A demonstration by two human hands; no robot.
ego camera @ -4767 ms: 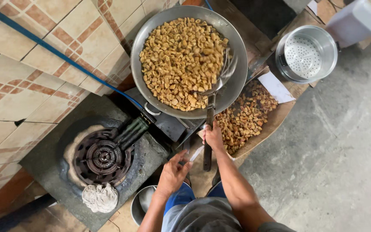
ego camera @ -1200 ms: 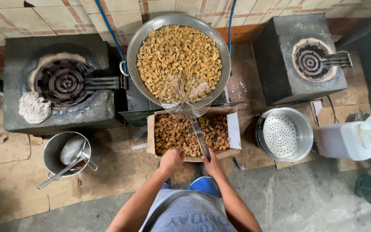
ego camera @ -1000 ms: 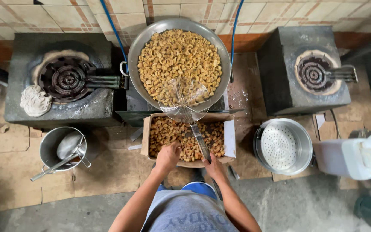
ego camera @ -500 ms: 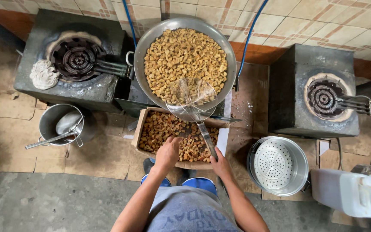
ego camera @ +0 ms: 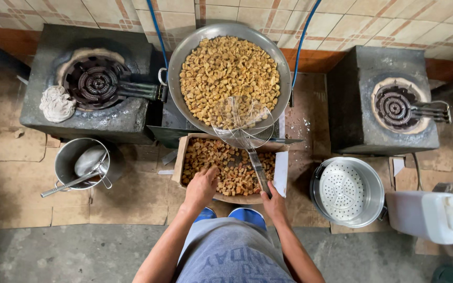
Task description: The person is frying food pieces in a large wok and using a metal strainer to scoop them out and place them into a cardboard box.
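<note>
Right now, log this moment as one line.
left hand: in box of fried pieces | right hand: holds wire skimmer over wok

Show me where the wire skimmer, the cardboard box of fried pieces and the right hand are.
wire skimmer point(ego camera: 241, 121), head view, on its mesh basket.
cardboard box point(ego camera: 180, 158), head view, on its left wall.
right hand point(ego camera: 273, 202), head view, on the back of the hand, gripping the skimmer handle.
</note>
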